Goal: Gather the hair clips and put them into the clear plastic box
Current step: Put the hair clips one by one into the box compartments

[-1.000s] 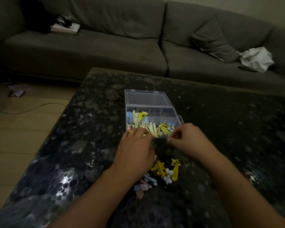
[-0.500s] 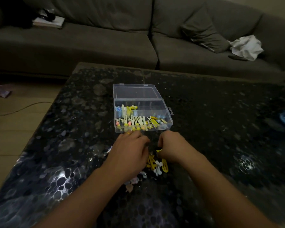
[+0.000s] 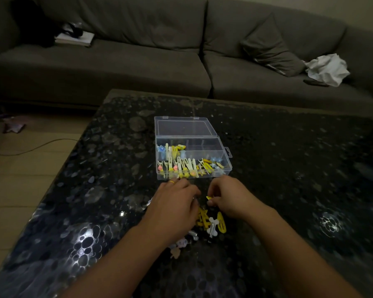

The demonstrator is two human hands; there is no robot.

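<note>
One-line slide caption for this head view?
Right hand pinches a yellow clip beside the left hand, near the open clear box on the dark table.

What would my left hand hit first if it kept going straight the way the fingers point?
Most likely the near wall of the clear plastic box: the left hand points straight at it, with only bare table between, though depth is unclear.

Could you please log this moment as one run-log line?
left hand: over loose hair clips | right hand: pinching yellow clip | clear plastic box: open, partly filled
</note>
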